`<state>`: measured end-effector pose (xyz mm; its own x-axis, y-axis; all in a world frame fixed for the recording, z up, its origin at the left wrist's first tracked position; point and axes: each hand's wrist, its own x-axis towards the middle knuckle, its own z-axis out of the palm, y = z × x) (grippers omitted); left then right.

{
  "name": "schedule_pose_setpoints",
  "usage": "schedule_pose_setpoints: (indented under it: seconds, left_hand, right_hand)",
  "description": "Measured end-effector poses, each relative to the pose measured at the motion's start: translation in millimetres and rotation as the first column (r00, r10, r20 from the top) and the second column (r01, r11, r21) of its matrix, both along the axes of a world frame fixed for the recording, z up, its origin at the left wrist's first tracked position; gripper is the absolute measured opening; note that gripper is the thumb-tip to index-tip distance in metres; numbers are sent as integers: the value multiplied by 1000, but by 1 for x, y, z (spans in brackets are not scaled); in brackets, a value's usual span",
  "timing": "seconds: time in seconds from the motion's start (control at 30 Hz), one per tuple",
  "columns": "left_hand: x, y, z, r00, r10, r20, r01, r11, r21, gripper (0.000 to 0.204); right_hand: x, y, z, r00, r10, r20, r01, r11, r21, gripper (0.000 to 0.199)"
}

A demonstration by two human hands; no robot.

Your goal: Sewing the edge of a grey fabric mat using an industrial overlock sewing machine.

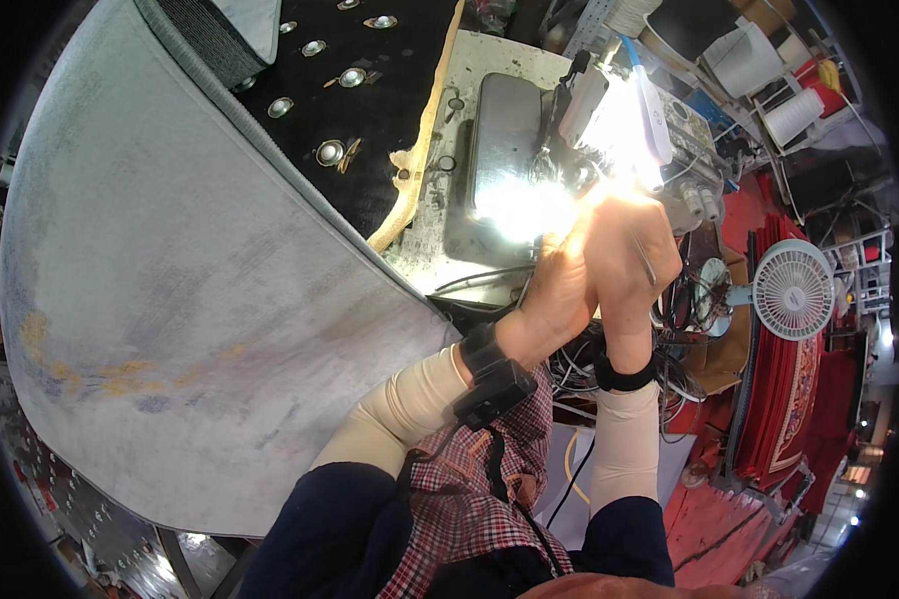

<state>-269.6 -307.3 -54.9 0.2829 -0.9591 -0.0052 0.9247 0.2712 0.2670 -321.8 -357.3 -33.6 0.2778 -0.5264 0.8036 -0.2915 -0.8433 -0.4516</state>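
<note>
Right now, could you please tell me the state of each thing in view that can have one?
Left hand: close to the right; open or closed unclear in glare.
Right hand: open or closed also unclear.
Lamp: lit, glaring.
Grey rug: spread out, yellow-marked.
Fan: upright; running or not, cannot tell.
Cables: tangled.

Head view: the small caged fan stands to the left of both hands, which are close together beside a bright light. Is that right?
Not quite: the side is wrong. The head view shows the small caged fan to the right of the left hand and right hand, which are indeed close together beside a bright light.
</note>
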Motion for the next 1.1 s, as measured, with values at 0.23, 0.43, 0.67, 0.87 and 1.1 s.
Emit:
schedule_pose_setpoints:
  seconds: [0.23,0.43,0.67,0.87,1.1]
  left_hand:
    - [2,-1,3,1000,10,-9,-10,1000,19,27]
    - [3,-3,0,1000,-10,-29,11,1000,12,29]
    - [2,-3,-10,999,-40,8,40,999,19,28]
    - [2,-3,-6,999,-34,-3,34,999,25,28]
    - [6,-5,-9,999,-36,9,36,999,-29,27]
  right_hand:
    - [5,0,8,1000,19,-13,-19,1000,-20,8]
    - [4,0,6,998,15,-68,-19,998,-53,9]
    - [5,2,7,998,0,-66,-7,995,-102,12]
    - [6,1,7,997,0,-83,-10,993,-119,12]
    - [9,1,6,994,-15,-111,0,990,-141,13]
